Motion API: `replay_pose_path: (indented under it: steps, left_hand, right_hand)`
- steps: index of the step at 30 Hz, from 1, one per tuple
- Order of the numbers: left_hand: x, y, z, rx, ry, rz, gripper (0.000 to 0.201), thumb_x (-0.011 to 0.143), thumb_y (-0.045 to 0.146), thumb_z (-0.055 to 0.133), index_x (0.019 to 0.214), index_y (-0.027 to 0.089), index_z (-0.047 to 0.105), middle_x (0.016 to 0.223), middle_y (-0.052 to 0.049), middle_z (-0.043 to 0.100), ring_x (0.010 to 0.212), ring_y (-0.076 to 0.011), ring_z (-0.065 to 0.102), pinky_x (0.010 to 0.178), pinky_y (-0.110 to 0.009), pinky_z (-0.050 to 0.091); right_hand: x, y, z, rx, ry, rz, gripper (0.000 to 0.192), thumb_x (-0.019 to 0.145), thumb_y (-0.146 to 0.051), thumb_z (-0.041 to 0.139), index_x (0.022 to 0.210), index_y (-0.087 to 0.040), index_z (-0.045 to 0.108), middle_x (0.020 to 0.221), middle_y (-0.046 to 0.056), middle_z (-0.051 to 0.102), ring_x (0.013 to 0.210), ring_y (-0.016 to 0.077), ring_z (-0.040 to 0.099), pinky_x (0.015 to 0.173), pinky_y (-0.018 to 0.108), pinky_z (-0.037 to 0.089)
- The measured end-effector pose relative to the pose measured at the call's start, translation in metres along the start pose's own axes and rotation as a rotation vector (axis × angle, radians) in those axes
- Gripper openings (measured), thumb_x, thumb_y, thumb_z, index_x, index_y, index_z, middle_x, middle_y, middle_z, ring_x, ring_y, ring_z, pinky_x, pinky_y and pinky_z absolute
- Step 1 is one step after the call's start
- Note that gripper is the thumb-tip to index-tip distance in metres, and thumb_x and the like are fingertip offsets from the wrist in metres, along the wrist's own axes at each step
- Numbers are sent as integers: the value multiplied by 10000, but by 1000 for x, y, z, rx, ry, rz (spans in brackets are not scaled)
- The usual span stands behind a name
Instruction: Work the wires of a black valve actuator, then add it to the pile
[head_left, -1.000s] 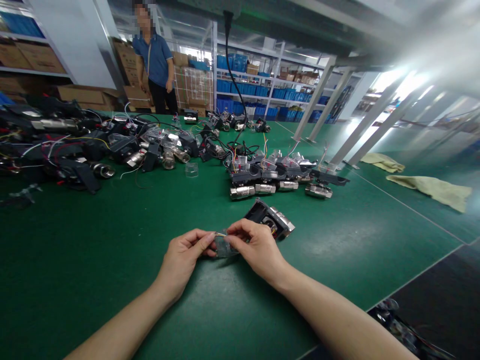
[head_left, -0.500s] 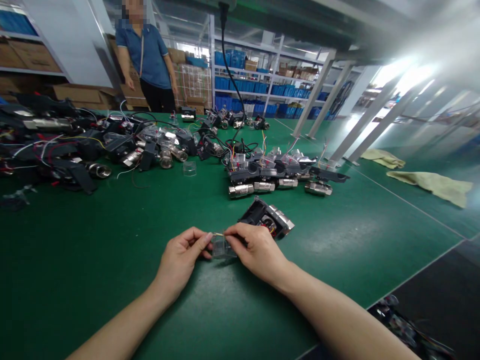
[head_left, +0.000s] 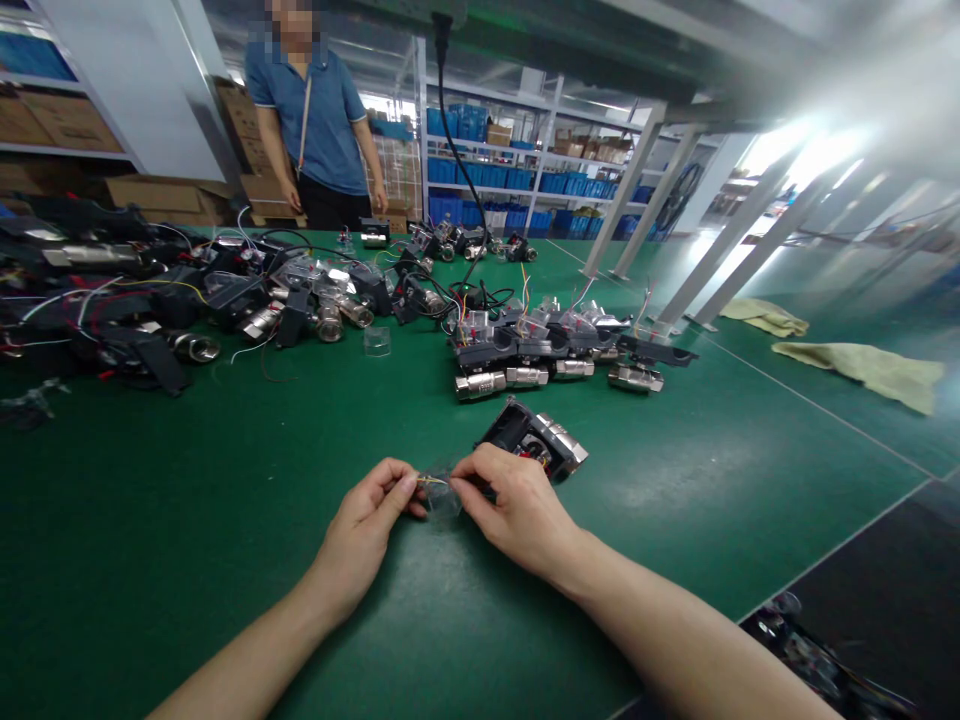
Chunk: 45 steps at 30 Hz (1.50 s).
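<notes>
I had both my left hand point(head_left: 367, 515) and right hand point(head_left: 517, 505) pinching a thin wire point(head_left: 433, 481) over a clear plastic cover point(head_left: 442, 500), just in front of the open black unit point(head_left: 534, 441) on the desk point(head_left: 225, 520), so its fitting looked unfinished.

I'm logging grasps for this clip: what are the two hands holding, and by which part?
Both the left hand and the right hand pinch thin wires at a small clear plastic cover between them, using fingertips.
</notes>
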<state>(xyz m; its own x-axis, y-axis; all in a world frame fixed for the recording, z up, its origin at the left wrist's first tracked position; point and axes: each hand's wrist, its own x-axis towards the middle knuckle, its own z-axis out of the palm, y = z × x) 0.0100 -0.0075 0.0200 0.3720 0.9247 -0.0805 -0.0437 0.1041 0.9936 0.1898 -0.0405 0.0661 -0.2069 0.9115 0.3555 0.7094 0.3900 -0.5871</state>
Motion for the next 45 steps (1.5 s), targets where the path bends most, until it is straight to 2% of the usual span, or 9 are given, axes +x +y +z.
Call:
replay_pose_path:
  steps: [10, 15, 21, 26, 32, 35, 38, 40, 45]
  left_hand:
    - [1, 1, 2, 1, 7, -12, 264, 844, 436, 567, 825, 173, 561, 762, 10, 602, 732, -149, 573, 739, -267, 443]
    - [1, 2, 2, -15, 11, -12, 249, 847, 416, 570, 828, 169, 559, 769, 15, 607, 724, -134, 575, 729, -250, 450]
    - [0, 3, 2, -21, 10, -12, 250, 839, 415, 586, 821, 166, 568, 766, 16, 612, 714, -130, 577, 718, -244, 453]
    - [0, 4, 4, -81, 37, -35, 278, 789, 427, 647, 821, 166, 555, 742, 28, 612, 710, -122, 583, 701, -227, 460]
    - [0, 5, 3, -74, 42, -58, 276, 803, 400, 633, 877, 156, 527, 769, 28, 606, 708, -102, 587, 717, -214, 471]
    - [-2, 4, 2, -86, 15, -30, 342, 785, 351, 651, 1030, 182, 483, 879, 12, 621, 806, -118, 607, 782, -238, 481]
    - [-4, 1, 3, 49, -71, 40, 518, 733, 280, 686, 1185, 222, 440, 1092, -23, 586, 987, -158, 586, 906, -309, 462]
    - [-4, -1, 5, 204, -66, 75, 570, 704, 268, 698, 1215, 244, 446, 1166, -29, 548, 1022, -180, 576, 945, -363, 448]
    - [-1, 1, 9, 465, 79, 176, 444, 722, 320, 676, 1131, 236, 526, 1022, -17, 570, 862, -188, 600, 845, -408, 490]
  right_hand:
    - [-2, 2, 4, -65, 14, -34, 129, 875, -181, 508, 855, -179, 636, 774, 33, 655, 697, 135, 612, 647, 233, 445]
    - [0, 2, 4, 23, -21, 5, 99, 860, -156, 538, 882, -164, 634, 813, 39, 657, 736, 145, 611, 680, 251, 458]
    - [3, 4, 7, 177, 46, 32, 104, 820, -121, 587, 831, -174, 676, 765, 16, 643, 712, 129, 598, 664, 239, 455]
    - [1, 5, 8, 153, 25, 17, 139, 813, -103, 572, 825, -183, 685, 739, 9, 641, 686, 123, 593, 641, 229, 450]
    - [0, 9, 9, 80, -7, -62, 138, 841, -126, 538, 849, -167, 670, 747, 25, 633, 681, 125, 589, 633, 224, 448]
    - [1, 11, 10, 88, 17, -57, 137, 834, -116, 536, 851, -160, 664, 756, 31, 645, 693, 131, 598, 645, 230, 453]
    - [3, 11, 11, 128, 54, -19, 138, 823, -106, 538, 853, -163, 661, 778, 30, 671, 710, 134, 615, 662, 233, 461]
    - [4, 10, 11, 156, 58, 10, 142, 818, -103, 540, 853, -164, 663, 787, 29, 682, 713, 133, 623, 662, 231, 465]
    - [5, 8, 10, 192, 36, 38, 145, 805, -88, 553, 837, -164, 673, 773, 22, 685, 716, 133, 627, 666, 231, 468]
